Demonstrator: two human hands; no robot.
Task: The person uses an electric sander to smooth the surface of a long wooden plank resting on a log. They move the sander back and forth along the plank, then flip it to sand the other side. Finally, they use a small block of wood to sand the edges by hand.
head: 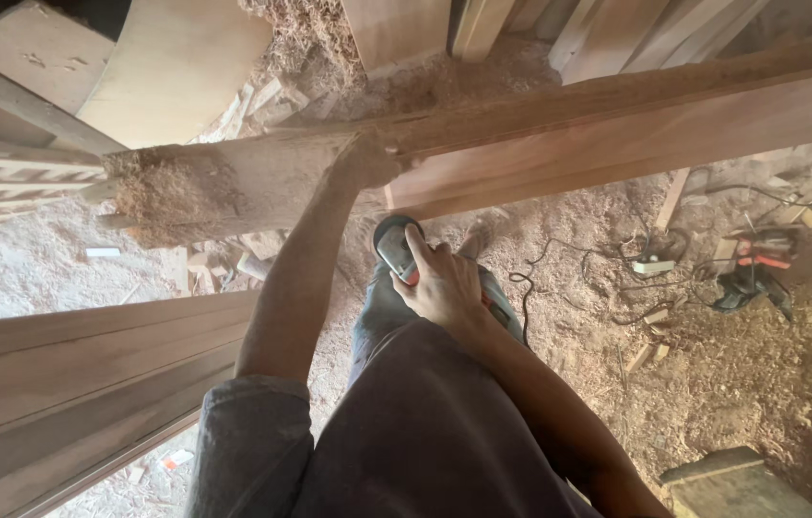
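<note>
The person stood over a long reddish wooden beam (pixel 559 144) that ran across the room from the upper right down to a rough, sawdust-caked end at the left. Their left hand (pixel 364 161) rested on top of the beam near its middle, dusted so thickly with wood shavings that I could not tell whether its fingers were spread or curled. Their right hand (pixel 444 285) was held lower, just in front of their body, with the fingers wrapped around a small handheld power tool (pixel 396 247) with a grey and orange body; the index finger lay stretched along its top. The tool sat below the beam and apart from it, above the person's legs. A second pale wooden beam (pixel 70 374) slanted across the lower left, close beside the person's left sleeve. The floor (pixel 732 374) was covered in sawdust and wood chips, with offcuts scattered about. To the right, on the floor well away from the hands, lay another orange and dark power tool (pixel 756 264) among tangled black cables (pixel 607 278). Planks (pixel 482 24) leaned upright beyond the beam, and a grey block (pixel 722 475) stood at the lower right.
</note>
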